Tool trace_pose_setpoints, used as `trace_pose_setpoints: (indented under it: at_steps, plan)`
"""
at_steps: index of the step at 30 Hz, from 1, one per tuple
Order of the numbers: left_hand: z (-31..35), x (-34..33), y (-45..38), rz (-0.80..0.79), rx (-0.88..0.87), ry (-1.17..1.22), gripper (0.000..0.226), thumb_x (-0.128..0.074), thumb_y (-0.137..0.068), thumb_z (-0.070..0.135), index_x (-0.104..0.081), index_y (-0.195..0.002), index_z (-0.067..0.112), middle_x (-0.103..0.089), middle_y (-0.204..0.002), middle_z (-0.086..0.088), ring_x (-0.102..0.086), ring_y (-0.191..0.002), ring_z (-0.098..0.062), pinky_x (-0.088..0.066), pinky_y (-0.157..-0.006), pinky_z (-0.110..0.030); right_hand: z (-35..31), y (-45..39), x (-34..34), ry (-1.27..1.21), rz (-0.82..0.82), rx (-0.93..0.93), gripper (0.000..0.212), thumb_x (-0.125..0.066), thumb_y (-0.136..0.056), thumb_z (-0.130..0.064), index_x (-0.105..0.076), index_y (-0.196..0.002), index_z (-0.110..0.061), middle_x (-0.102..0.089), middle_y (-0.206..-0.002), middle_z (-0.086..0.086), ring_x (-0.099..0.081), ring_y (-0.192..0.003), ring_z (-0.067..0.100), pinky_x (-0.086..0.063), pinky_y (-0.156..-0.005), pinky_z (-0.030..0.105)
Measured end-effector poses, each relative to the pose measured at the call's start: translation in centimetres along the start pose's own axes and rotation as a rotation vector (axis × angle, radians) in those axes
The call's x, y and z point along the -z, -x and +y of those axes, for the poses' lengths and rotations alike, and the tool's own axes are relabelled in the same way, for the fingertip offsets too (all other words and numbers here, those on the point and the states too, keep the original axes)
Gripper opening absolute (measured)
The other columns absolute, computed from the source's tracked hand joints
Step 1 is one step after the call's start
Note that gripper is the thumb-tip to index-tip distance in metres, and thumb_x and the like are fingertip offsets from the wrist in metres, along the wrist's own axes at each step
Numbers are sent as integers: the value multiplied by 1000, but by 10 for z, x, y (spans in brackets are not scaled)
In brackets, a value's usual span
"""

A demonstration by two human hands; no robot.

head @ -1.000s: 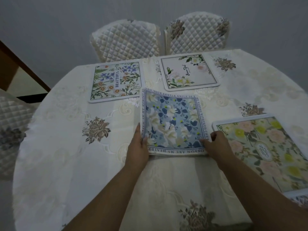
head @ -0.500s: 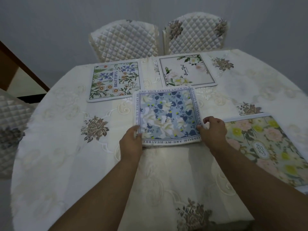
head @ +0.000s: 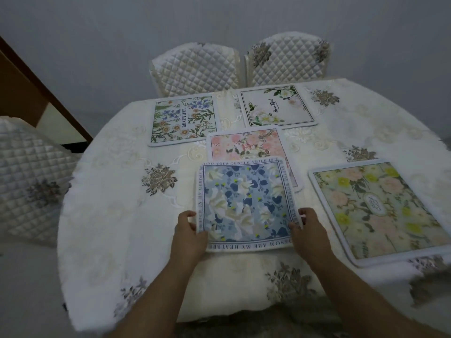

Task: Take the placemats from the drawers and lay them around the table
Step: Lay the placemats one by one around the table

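The bench point(head: 102, 215) is covered by a white cloth, and two chairs point(head: 195, 69) are seen beyond it. The yellow mat point(head: 380, 211) is laid just right of the right hand point(head: 308, 231). Two mats point(head: 184, 119) are laid far ahead of the hands. The blue mat point(head: 246, 203) is held near the front edge, its near corners being pinched between curled fingers and thumb of the left hand point(head: 189, 231) and the right hand. The pink mat point(head: 244, 145) is partly covered by its far edge. The blue mat is judged light and thin, fairly flexible; it is best taken at two corners, so that sagging is avoided.
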State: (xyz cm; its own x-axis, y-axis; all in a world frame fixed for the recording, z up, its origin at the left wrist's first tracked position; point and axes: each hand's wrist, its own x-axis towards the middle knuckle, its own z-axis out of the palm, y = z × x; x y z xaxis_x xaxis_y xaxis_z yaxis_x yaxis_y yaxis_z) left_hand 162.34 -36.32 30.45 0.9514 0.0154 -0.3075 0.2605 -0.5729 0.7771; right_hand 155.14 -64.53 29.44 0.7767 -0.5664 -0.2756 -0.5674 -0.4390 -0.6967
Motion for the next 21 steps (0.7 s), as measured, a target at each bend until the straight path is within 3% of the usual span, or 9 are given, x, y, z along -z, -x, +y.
trace_pose_setpoints:
  at_steps: [3, 6, 11, 14, 16, 18, 21]
  plan:
    - [-36, 21, 35, -67, 3, -73, 49, -71, -88, 14, -40, -122, 31, -61, -93, 3, -64, -75, -11, -45, -53, -27, 12, 44, -9, -7, -56, -17, 36, -59, -98, -20, -47, -132, -18, -64, -113, 6, -60, -78, 13, -45, -55, 18]
    - [-70, 38, 61, -76, -4, -127, 52, -72, -87, 14, -38, -122, 30, -62, -91, 5, -65, -72, -11, -47, -53, -29, 14, 84, -19, 33, -69, 2, 41, -58, -99, -20, -50, -139, -16, -66, -125, 8, -65, -100, 23, -48, -76, 24]
    - [-112, 63, 94, -112, 22, -119, 52, -72, -86, 14, -41, -126, 27, -67, -96, 2, -68, -77, -14, -59, -69, -42, 11, 137, -34, 63, -88, -19, 37, -55, -98, -14, -56, -135, -13, -66, -124, 8, -60, -95, 20, -43, -72, 19]
    - [-118, 73, 102, -124, 0, -123, 50, -70, -87, 13, -45, -129, 25, -66, -95, 6, -67, -78, -10, -55, -65, -34, 16, 149, -39, 89, -88, -61, 36, -58, -96, -17, -59, -131, -12, -65, -122, 10, -62, -100, 24, -47, -80, 27]
    - [-116, 77, 105, -119, -11, -110, 49, -70, -87, 12, -47, -130, 22, -66, -100, 3, -64, -79, -6, -49, -60, -24, 17, 153, -39, 63, -92, -87, 29, -59, -94, -13, -62, -123, -10, -67, -109, 7, -60, -81, 15, -48, -63, 22]
    - [-115, 79, 108, -110, -6, -101, 47, -70, -87, 14, -47, -128, 23, -66, -104, -1, -64, -80, -8, -46, -58, -23, 22, 155, -38, 52, -107, -107, 25, -59, -94, -9, -62, -118, -8, -62, -97, 3, -53, -67, 3, -38, -49, 14]
    - [-116, 76, 112, -102, -5, -114, 47, -71, -86, 17, -47, -125, 27, -65, -102, 2, -65, -83, -10, -54, -65, -31, 22, 151, -34, 38, -125, -100, 25, -59, -93, -10, -63, -118, -8, -63, -95, 2, -56, -68, 1, -42, -50, 18]
